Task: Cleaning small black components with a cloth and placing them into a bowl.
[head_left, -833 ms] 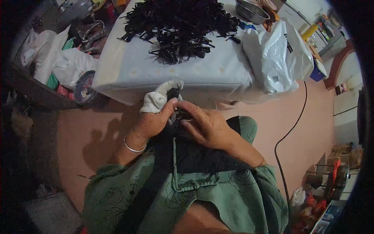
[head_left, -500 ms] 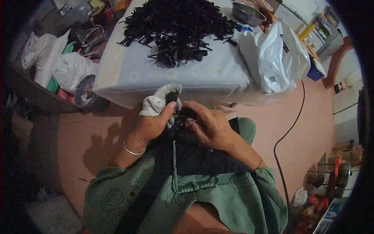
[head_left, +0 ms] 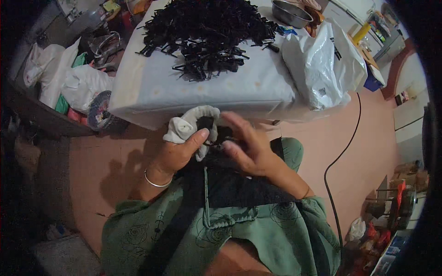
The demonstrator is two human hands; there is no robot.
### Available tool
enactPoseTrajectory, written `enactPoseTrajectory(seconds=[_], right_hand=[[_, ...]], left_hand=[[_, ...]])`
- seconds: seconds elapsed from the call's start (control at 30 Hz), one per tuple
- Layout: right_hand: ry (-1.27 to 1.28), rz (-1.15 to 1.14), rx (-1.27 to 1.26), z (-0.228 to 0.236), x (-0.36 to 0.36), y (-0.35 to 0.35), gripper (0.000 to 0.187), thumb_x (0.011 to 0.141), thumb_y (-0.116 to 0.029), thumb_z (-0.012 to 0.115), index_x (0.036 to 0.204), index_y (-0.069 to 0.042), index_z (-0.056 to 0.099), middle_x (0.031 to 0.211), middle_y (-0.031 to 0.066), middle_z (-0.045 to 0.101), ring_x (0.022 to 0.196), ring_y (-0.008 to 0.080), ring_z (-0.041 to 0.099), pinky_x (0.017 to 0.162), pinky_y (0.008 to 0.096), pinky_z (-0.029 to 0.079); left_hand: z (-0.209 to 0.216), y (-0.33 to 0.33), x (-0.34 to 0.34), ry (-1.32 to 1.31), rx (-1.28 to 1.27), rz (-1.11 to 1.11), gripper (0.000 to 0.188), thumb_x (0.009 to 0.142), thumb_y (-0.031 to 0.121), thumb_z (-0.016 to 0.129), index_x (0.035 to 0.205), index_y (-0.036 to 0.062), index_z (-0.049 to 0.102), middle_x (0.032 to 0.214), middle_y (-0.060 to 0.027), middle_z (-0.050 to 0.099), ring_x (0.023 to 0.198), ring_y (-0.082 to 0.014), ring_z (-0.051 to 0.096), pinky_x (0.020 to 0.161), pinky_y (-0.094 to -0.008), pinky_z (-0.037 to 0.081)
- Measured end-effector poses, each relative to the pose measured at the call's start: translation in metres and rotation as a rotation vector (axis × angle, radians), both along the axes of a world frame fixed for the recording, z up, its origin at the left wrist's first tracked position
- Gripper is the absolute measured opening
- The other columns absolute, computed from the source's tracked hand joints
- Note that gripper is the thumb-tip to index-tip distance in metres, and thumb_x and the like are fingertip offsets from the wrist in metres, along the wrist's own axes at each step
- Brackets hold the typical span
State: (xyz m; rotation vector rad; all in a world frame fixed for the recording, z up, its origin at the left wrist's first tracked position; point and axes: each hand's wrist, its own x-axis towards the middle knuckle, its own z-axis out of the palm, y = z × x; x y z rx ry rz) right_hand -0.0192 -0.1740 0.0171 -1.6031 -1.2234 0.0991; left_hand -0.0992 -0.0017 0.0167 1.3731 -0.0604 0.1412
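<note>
My left hand (head_left: 180, 151) is closed round a bunched off-white cloth (head_left: 180, 129), perhaps a knit glove, with the thumb pressed against a small black piece (head_left: 205, 123) lying in its fold. My right hand (head_left: 251, 149) is just to the right, its thumb and fingers spread apart and slightly blurred, with nothing seen between them. Dark material (head_left: 225, 134) lies between the two hands, its shape hard to make out. Both hands are above my lap, in front of the near table edge.
A large heap of black plastic parts (head_left: 207, 32) covers the back of the cloth-covered table (head_left: 156, 87). At its right stand a white plastic bag (head_left: 313, 64) and a metal bowl (head_left: 292, 14). White sacks (head_left: 87, 85) lie at left. A black cable (head_left: 338, 156) crosses the floor at right.
My right fingers were pinched near the black piece and have spread apart, moving off a little. The left hand keeps its hold, and the cloth looks more opened out.
</note>
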Motion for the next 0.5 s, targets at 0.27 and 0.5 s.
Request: enactPoseTrajectory(seconds=[0.27,0.5], right_hand=[[0.022,-0.076,0.038,0.007,0.003,-0.006,0.048,0.08,-0.01,0.057,0.124,-0.001,0.038,0.071,0.013,0.055,0.053,0.0196,0.05,0.052,0.0281,0.04],[-0.079,0.108,-0.076,0.001,0.001,0.002,0.052,0.079,-0.013,0.059,0.125,0.0,0.038,0.07,0.0119,0.056,0.058,0.023,0.054,0.054,0.031,0.042]], left_hand=[[0.002,0.012,0.004,0.052,-0.497,-0.086,0.044,0.081,0.015,0.054,0.118,-0.001,0.037,0.079,-0.0085,0.055,0.058,-0.0102,0.051,0.045,-0.0199,0.041],[-0.007,0.014,0.003,-0.017,-0.645,-0.04,0.039,0.083,0.009,0.048,0.119,-0.0023,0.04,0.083,-0.0092,0.057,0.057,-0.0095,0.051,0.042,-0.0179,0.037]])
